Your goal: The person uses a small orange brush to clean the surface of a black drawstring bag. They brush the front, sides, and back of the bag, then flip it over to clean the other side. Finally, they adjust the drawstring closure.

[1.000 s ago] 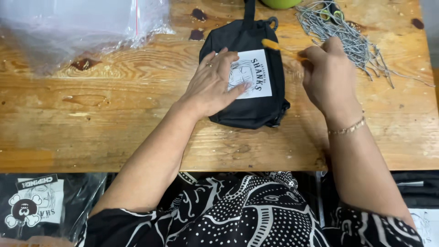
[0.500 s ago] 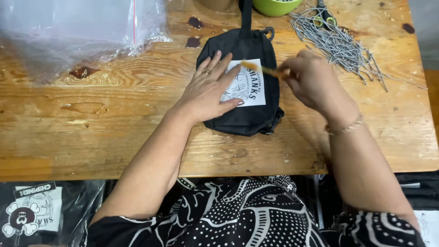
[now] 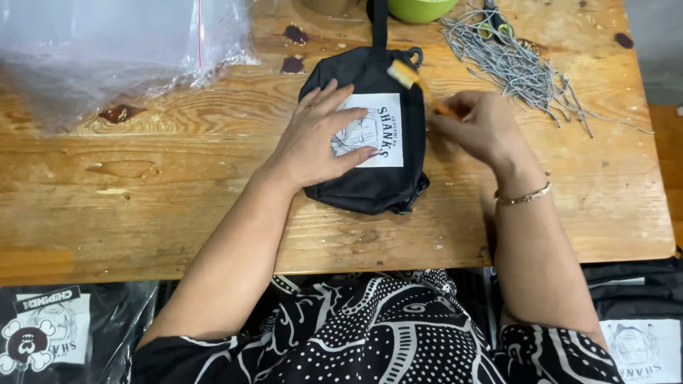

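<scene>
A black pouch (image 3: pixel 370 188) with a white printed patch lies on the wooden table (image 3: pixel 142 199), strap pointing away from me. My left hand (image 3: pixel 316 139) rests flat on the pouch's left half, fingers spread over the patch. My right hand (image 3: pixel 480 128) holds a small orange brush (image 3: pixel 409 77) by its handle. The bristle end sits on the pouch's upper right corner, beside the metal ring. A thin bracelet circles my right wrist.
A heap of clear plastic bags (image 3: pixel 107 50) fills the far left. Several black-and-white cords (image 3: pixel 519 64) with scissors (image 3: pixel 494 21) lie far right, a green bowl (image 3: pixel 420 8) at the far edge. More bagged black pouches (image 3: pixel 50 334) lie below the table on both sides.
The brush has swept from the pouch's right edge across the patch and now sits at the upper right corner. My left hand stays pressed on the pouch.
</scene>
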